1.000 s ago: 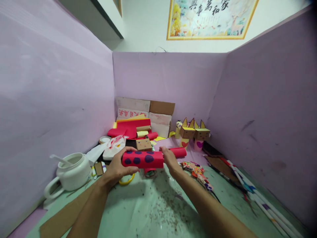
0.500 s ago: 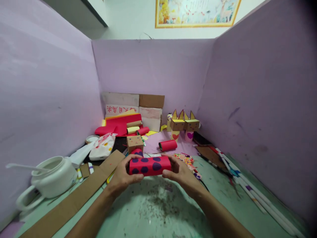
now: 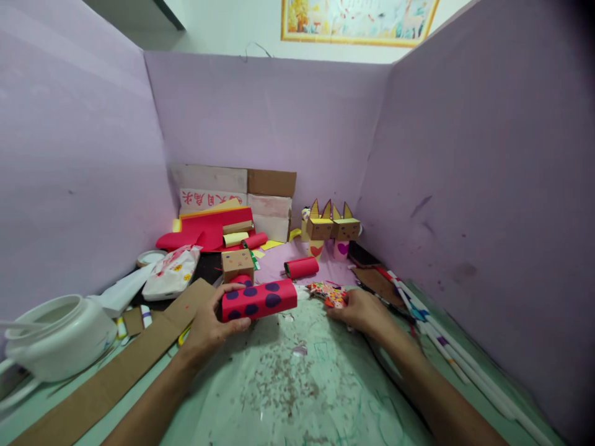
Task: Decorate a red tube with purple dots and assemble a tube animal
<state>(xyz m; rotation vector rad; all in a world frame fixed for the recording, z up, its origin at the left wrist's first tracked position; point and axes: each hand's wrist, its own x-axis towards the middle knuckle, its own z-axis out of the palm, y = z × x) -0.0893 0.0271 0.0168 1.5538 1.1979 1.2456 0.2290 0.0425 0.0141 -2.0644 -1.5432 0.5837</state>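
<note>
My left hand [image 3: 207, 328] grips the left end of a red paper tube [image 3: 281, 295] with purple dots, thumb in front and fingers behind. The tube is held lengthwise above the table. To the right, my right hand [image 3: 367, 313] has its fingers closed on a colourful floral-patterned thing [image 3: 325, 291], whose kind I cannot make out. A black cord [image 3: 379, 356] runs from under that hand. Just behind the tube stands a cardboard box head [image 3: 237, 262] with a small drawn face, on a red dotted body partly hidden by the tube.
A plain red roll [image 3: 302, 267] lies farther back, near two cardboard cat figures [image 3: 344, 229]. At left are a white pot [image 3: 60, 341], a long cardboard strip [image 3: 125, 365] and a white packet [image 3: 171, 272]. White sticks [image 3: 469, 365] lie along the right wall.
My right hand has let go of the dotted tube, moved right and closed on the floral-patterned thing. The left hand alone keeps the tube, now tilted slightly up at its right end.
</note>
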